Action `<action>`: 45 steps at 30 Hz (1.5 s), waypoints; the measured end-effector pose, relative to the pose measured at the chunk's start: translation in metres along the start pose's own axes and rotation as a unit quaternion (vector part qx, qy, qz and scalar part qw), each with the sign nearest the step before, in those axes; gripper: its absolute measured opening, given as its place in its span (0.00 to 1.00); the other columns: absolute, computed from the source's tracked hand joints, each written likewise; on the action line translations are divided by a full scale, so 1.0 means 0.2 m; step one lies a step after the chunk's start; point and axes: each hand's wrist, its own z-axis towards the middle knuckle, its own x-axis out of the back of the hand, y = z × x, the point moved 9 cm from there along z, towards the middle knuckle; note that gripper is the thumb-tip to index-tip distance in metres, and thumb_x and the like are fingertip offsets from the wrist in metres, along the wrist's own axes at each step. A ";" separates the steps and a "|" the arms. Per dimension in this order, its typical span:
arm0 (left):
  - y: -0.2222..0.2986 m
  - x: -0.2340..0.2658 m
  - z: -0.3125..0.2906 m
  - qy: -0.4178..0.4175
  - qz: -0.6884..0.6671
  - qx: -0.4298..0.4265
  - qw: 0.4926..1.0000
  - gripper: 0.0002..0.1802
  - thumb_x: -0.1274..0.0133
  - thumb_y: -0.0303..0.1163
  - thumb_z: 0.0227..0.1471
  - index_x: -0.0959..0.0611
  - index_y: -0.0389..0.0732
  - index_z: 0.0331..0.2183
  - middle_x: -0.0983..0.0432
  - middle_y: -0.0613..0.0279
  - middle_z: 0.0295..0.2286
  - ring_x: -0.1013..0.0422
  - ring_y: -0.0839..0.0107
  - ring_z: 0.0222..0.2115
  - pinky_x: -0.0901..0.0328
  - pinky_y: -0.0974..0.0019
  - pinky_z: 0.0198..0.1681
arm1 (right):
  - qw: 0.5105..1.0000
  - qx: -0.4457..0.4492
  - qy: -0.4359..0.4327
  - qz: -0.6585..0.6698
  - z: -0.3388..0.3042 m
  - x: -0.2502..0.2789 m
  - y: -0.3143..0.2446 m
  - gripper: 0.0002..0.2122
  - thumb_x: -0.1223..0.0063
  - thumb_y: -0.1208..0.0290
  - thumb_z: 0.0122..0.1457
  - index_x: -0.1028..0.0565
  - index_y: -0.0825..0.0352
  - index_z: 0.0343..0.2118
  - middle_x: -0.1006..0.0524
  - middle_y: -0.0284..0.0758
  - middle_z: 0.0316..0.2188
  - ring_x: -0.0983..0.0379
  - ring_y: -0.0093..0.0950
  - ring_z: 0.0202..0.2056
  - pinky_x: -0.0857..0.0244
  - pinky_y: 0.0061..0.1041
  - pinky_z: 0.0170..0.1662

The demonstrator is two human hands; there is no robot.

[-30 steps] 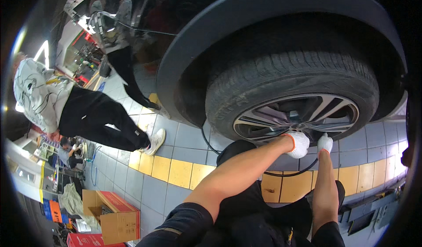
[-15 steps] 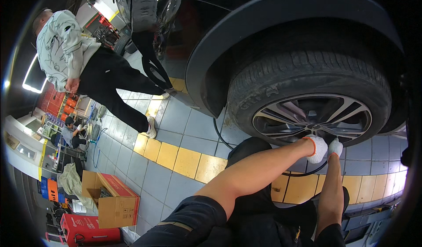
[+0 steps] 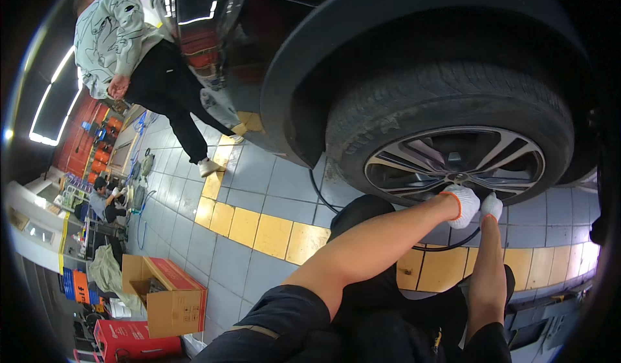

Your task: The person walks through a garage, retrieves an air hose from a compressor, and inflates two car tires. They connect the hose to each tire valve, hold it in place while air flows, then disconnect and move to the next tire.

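Note:
Both my hands wear white knit gloves with orange cuffs, low at the near side of a car wheel (image 3: 453, 149). My left hand (image 3: 462, 206) is closed against the lower rim, below the hub; whatever its fingers hold is hidden. Close to its right, my right hand (image 3: 491, 208) is closed at the rim's lower edge. A black hose (image 3: 446, 248) curves over the floor and runs up to my right hand, where its end is out of sight. The wheel has a dark tyre (image 3: 381, 127) and silver-and-black spokes.
The dark car body and wheel arch (image 3: 284, 85) rise over the wheel. At left a person (image 3: 116, 46) stands beside the car; another person (image 3: 107, 198) crouches farther back. An open cardboard box (image 3: 174, 305) and a red case (image 3: 136, 340) stand lower left. Yellow tiles (image 3: 278, 239) cross the grey floor.
The view has shifted slightly, and the standing person appears a little farther right, legs closer together. My hands stay at the lower rim in nearly the same pose.

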 end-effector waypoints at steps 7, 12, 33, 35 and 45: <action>-0.02 -0.07 0.08 -0.006 0.008 -0.018 1.000 0.13 0.40 0.31 0.48 0.08 0.35 0.34 0.14 0.42 0.34 0.17 0.45 0.39 0.24 0.48 0.41 | 0.990 -0.102 0.024 0.093 -0.02 0.03 0.04 0.31 0.60 0.50 0.72 0.19 0.82 0.48 0.20 0.64 0.50 0.24 0.58 0.56 0.31 0.46 0.58; -0.01 -0.06 0.09 0.000 -0.014 -0.016 1.000 0.15 0.39 0.37 0.51 0.08 0.38 0.36 0.13 0.44 0.34 0.17 0.45 0.39 0.24 0.47 0.42 | 0.988 -0.124 0.022 0.094 -0.08 0.07 -0.01 0.31 0.58 0.50 0.71 0.20 0.82 0.49 0.20 0.63 0.52 0.24 0.58 0.57 0.31 0.46 0.58; 0.00 0.02 0.09 0.013 -0.041 0.015 0.999 0.22 0.49 0.44 0.63 0.09 0.36 0.39 0.14 0.41 0.39 0.18 0.42 0.42 0.26 0.45 0.46 | 0.989 -0.102 0.024 0.108 -0.09 0.08 -0.03 0.29 0.58 0.52 0.72 0.19 0.82 0.46 0.19 0.62 0.49 0.22 0.56 0.53 0.30 0.44 0.54; -0.01 0.02 0.09 0.007 -0.048 0.020 0.999 0.22 0.49 0.44 0.63 0.09 0.37 0.39 0.14 0.40 0.39 0.18 0.42 0.42 0.26 0.45 0.46 | 0.986 -0.124 0.012 0.114 -0.10 0.07 -0.02 0.29 0.57 0.52 0.72 0.20 0.82 0.47 0.18 0.62 0.48 0.21 0.56 0.53 0.30 0.43 0.54; 0.00 -0.03 0.12 -0.020 -0.039 0.011 0.999 0.22 0.49 0.43 0.62 0.09 0.37 0.41 0.14 0.41 0.40 0.18 0.43 0.43 0.26 0.45 0.47 | 0.986 -0.130 0.020 0.107 -0.03 0.02 0.06 0.32 0.59 0.49 0.72 0.20 0.82 0.48 0.20 0.63 0.50 0.23 0.57 0.56 0.30 0.45 0.58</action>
